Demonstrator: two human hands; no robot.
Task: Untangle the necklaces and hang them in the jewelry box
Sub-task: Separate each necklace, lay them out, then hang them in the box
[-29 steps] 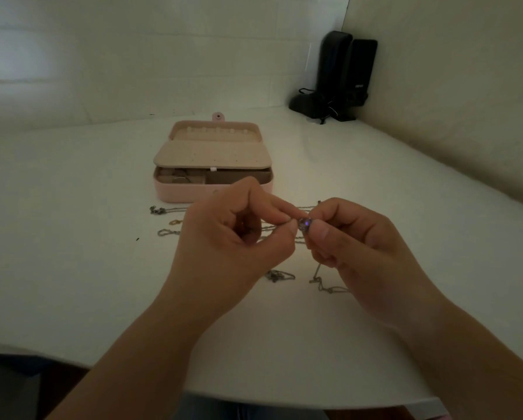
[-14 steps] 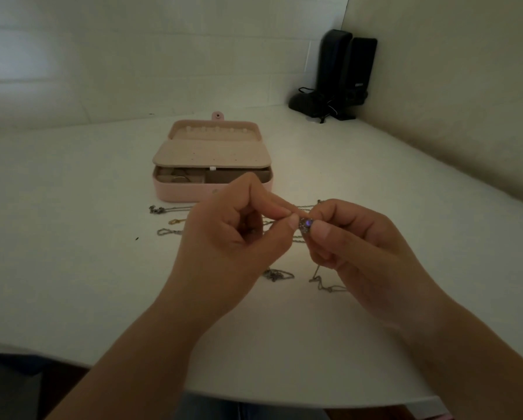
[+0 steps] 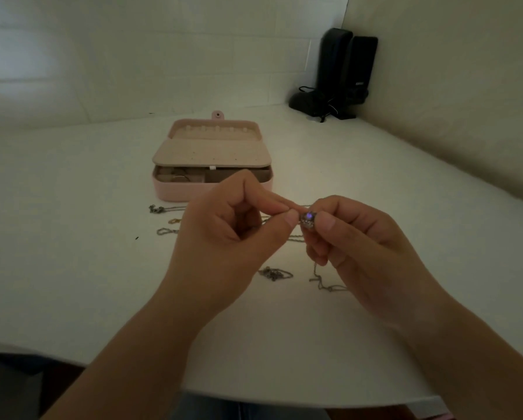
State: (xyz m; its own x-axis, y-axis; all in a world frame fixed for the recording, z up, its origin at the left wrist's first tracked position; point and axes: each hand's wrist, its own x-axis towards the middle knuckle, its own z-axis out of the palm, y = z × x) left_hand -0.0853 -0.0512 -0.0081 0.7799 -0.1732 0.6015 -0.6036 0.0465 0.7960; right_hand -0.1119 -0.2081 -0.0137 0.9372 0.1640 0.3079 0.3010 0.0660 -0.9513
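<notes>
Early going: left hand (image 3: 233,234) and right hand (image 3: 366,253) fingers pinch the pendant (image 3: 307,219) and its chain; necklaces (image 3: 274,273) strew the worktop (image 3: 72,268), jewelry box (image 3: 211,165) hooks bare

The left hand (image 3: 233,234) and right hand (image 3: 357,247) hid the middle of the necklaces (image 3: 274,273), so how the chains crossed could not be told. The pendant (image 3: 307,219) pinched between them was too small and blurred to read. Deep shadow obscured the jewelry box (image 3: 211,165) compartments. The table (image 3: 72,237) near edge ran out of view at the bottom right.
</notes>
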